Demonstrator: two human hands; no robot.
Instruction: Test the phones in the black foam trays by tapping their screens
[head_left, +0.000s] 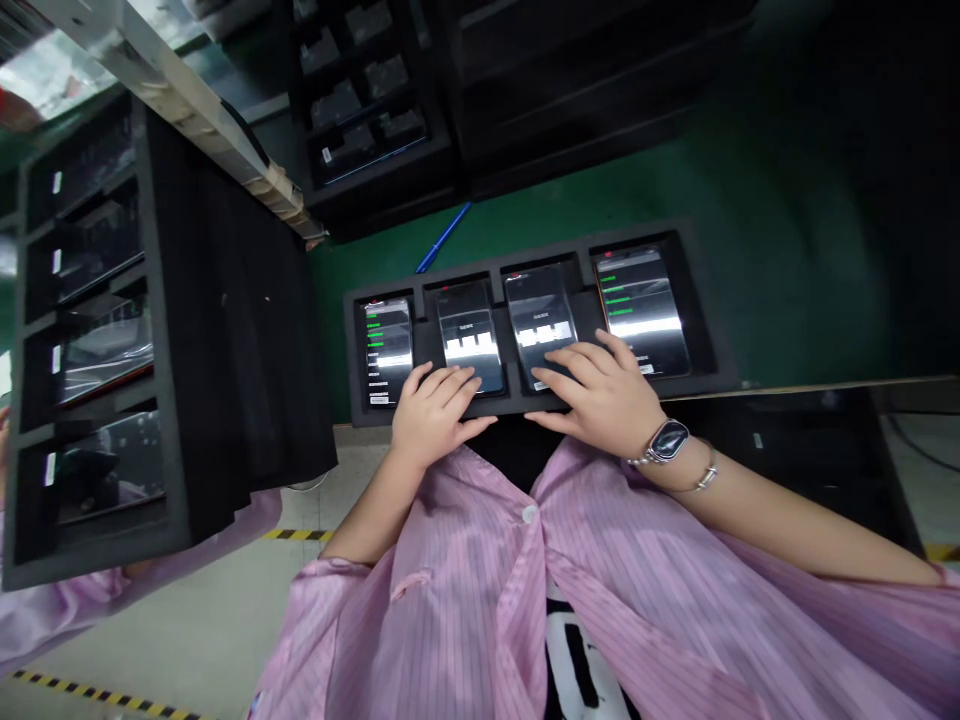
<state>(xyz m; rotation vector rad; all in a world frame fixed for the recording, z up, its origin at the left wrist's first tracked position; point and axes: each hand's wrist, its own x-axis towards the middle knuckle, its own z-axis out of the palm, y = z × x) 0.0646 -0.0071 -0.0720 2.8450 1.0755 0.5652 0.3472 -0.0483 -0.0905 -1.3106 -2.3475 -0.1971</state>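
Note:
A black foam tray (525, 330) holds several smartphones in a row, their screens lit with text and bright bands. My left hand (435, 415) rests with its fingertips on the lower end of the second phone (469, 335). My right hand (600, 395) lies across the lower end of the third phone (538, 320), its fingers reaching towards the fourth phone (641, 310). The leftmost phone (386, 350) is untouched. Neither hand is closed around a phone. A dark watch and a bracelet sit on my right wrist.
A black foam rack (161, 330) with slotted phones stands to the left, and another foam tray (360, 100) lies at the top. A blue pen (442, 238) lies on the green surface (780, 230). Another person's pink sleeve (90, 600) shows at lower left.

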